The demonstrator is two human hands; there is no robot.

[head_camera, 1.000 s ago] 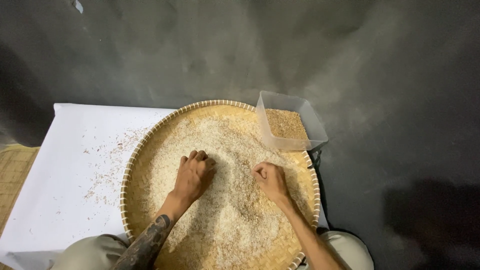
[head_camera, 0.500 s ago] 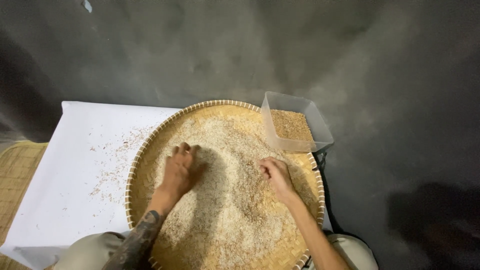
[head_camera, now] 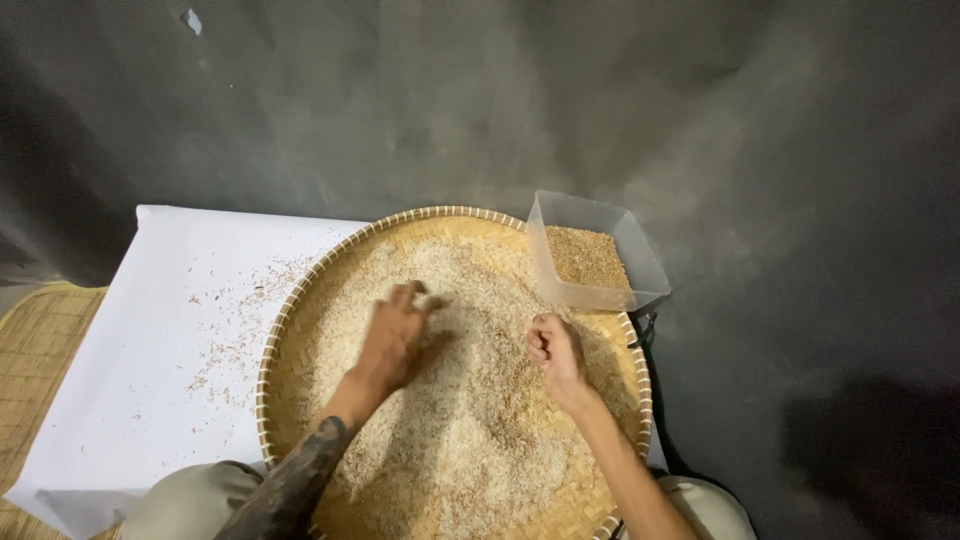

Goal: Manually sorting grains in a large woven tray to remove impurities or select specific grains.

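Note:
A round woven bamboo tray (head_camera: 300,300) lies in front of me, covered with pale rice grain (head_camera: 470,440). My left hand (head_camera: 395,335) lies palm down on the grain near the tray's middle, fingers spread. My right hand (head_camera: 555,350) hovers over the grain to the right with its fingers curled in; whether it pinches grains I cannot tell. A clear plastic box (head_camera: 640,255) with browner grain inside rests on the tray's upper right rim, just beyond my right hand.
A white sheet (head_camera: 170,300) lies under and to the left of the tray, with scattered husks on it. A woven mat (head_camera: 35,340) shows at the far left. The floor (head_camera: 800,200) is dark grey. My knees flank the tray's near edge.
My left hand has swept leftward and away across the grain. My right hand has closed its fingers and moved slightly up the tray.

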